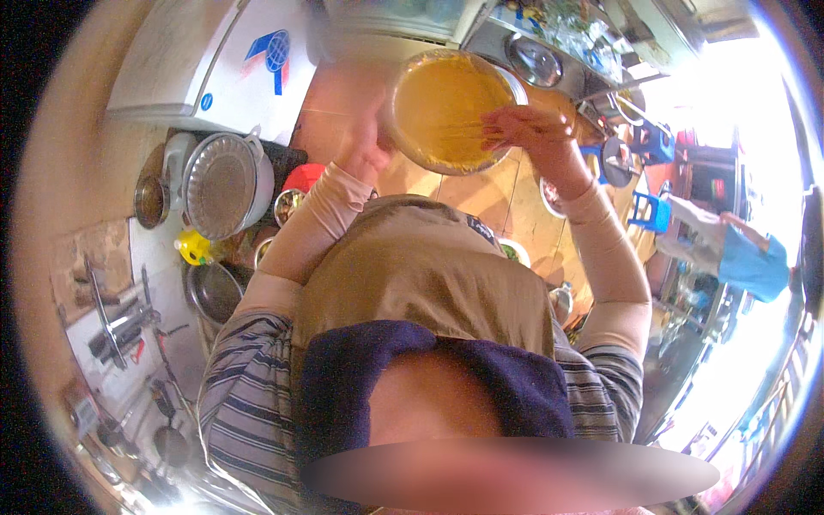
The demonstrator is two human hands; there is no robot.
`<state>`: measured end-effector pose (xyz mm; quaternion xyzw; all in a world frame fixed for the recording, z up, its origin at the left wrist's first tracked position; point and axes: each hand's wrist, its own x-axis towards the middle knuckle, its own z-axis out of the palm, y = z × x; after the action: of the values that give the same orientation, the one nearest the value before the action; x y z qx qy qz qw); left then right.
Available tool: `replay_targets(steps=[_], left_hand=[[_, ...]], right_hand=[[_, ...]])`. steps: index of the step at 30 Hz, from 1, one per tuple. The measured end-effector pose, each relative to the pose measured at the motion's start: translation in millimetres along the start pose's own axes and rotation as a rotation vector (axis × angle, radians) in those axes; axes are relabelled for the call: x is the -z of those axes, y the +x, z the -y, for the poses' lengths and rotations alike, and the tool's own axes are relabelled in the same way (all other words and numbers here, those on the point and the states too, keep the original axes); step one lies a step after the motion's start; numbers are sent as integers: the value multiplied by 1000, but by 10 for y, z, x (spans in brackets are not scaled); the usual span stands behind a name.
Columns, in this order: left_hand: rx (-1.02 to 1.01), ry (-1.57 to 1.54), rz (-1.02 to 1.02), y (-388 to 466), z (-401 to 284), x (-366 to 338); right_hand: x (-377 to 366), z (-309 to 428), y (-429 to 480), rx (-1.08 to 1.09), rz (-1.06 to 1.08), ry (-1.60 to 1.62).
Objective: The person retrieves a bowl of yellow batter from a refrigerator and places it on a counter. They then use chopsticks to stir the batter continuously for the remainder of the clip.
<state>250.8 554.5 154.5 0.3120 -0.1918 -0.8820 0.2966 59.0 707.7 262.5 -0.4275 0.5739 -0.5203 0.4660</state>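
Note:
A large round bowl (425, 164), its rim smeared, holds a thick orange-yellow mixture (438, 96) in front of my body. My left hand (368, 141) is at the bowl's left side, by the rim. Motion blurs it, and I cannot tell whether its fingers grip the edge. My right hand (524, 129) reaches over the right rim, fingers pointing left across the mixture. Thin blurred streaks run from those fingertips over the surface; whether they are a utensil or strands of mixture is unclear. Pale sleeves cover both forearms.
A white fridge (257, 71) stands at upper left. Below it are a large fluted pot (222, 183), a yellow bottle (193, 248) and a dark pot (215, 293). A metal basin (534, 59) lies upper right. Blue stools (650, 211) and a person in blue (753, 261) are at right.

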Motion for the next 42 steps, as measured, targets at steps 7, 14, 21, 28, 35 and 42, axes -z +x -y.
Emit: replay_targets(steps=[7, 14, 21, 28, 35, 42], left_hand=[[10, -150, 26, -51, 50, 115], [-125, -155, 122, -67, -45, 246], [-150, -186, 77, 6, -345, 402], [-285, -108, -16, 109, -853, 569], [-383, -167, 0, 62, -1354, 785], [-406, -269, -26, -38, -1717, 1122]], right_hand=[[37, 88, 207, 634, 144, -861], [-87, 501, -52, 215, 112, -706], [-465, 305, 384, 567, 304, -645], [-413, 481, 1184, 580, 378, -841], [-686, 320, 1526, -108, 204, -74], [-1294, 61, 2076, 140, 148, 37]])
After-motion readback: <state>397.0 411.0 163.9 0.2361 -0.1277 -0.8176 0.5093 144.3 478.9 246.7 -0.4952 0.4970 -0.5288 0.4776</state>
